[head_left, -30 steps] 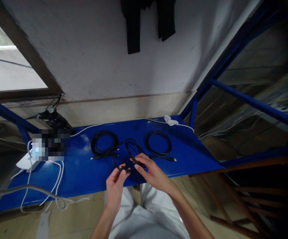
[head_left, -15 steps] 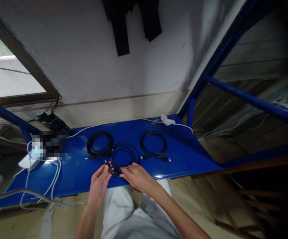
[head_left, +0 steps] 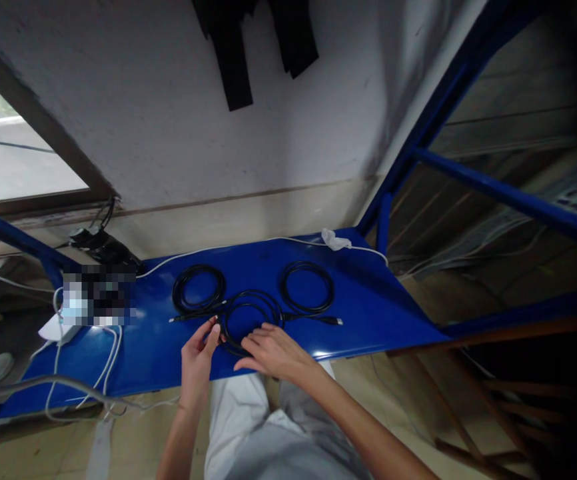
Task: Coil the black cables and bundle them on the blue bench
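Note:
A middle coil of black cable (head_left: 268,300) lies on the blue table in front of me. My left hand (head_left: 199,353) is closed at the coil's left side, pinching a cable end between thumb and fingertips. Over the coil's near right part is my right hand (head_left: 273,353), its thumb stretched out apart from the fingers. Those fingers hide part of the loop. Behind to the left rests another black cable coil (head_left: 174,288), its plug end pointing left. A third black cable coil (head_left: 332,287) lies to the right, with a light-tipped connector (head_left: 338,321).
The blue table (head_left: 378,300) meets the wall at the back. A white cord (head_left: 203,251) with a white wrapped lump (head_left: 335,240) runs along its rear edge. White cables and a white power strip (head_left: 58,329) are at left. Blue frame bars (head_left: 493,187) rise right.
My right thumb has spread away from the fingers, and that hand has shifted slightly off the loop's near edge. The left hand still pinches the cable end. The view has tilted slightly.

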Demonstrator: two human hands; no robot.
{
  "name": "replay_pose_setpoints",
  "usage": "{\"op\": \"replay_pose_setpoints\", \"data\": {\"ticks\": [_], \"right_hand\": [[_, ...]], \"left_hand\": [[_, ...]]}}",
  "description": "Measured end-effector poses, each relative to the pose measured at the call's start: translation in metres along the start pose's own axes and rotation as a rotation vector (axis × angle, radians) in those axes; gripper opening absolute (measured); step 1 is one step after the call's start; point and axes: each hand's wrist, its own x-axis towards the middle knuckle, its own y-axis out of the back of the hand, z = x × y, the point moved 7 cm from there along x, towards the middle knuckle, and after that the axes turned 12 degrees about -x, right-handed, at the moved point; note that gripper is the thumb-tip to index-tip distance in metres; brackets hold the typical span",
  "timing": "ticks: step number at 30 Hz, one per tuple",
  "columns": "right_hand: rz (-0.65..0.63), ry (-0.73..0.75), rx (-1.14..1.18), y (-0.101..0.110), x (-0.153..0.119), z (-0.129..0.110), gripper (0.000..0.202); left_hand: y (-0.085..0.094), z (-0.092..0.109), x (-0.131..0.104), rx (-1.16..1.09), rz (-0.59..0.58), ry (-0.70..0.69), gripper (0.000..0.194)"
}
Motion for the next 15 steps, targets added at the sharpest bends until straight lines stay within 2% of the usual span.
{"op": "replay_pose_setpoints", "data": {"ticks": [3,6,8,9,12,15], "right_hand": [[0.019,-0.010,0.013,-0.005,0.002,0.002,0.043],[0.046,-0.029,0.024,-0.015,0.004,0.002,0.039],[0.059,-0.022,0.016,-0.021,0.004,0.002,0.039],[0.062,-0.013,0.006,-0.022,0.005,0.002,0.038],[0.075,-0.002,-0.025,-0.020,0.006,0.005,0.038],[0.098,-0.044,0.007,-0.012,0.002,0.013,0.038]], "left_hand": [[-0.006,0.014,0.008,0.208,-0.052,-0.114,0.060],[-0.013,0.044,0.003,0.411,-0.072,-0.400,0.044],[-0.023,0.059,-0.005,0.500,-0.148,-0.564,0.036],[-0.030,0.062,-0.010,0.531,-0.226,-0.611,0.035],[-0.050,0.055,-0.023,0.616,-0.493,-0.641,0.038],[-0.063,0.040,-0.031,0.684,-0.630,-0.632,0.033]]}}
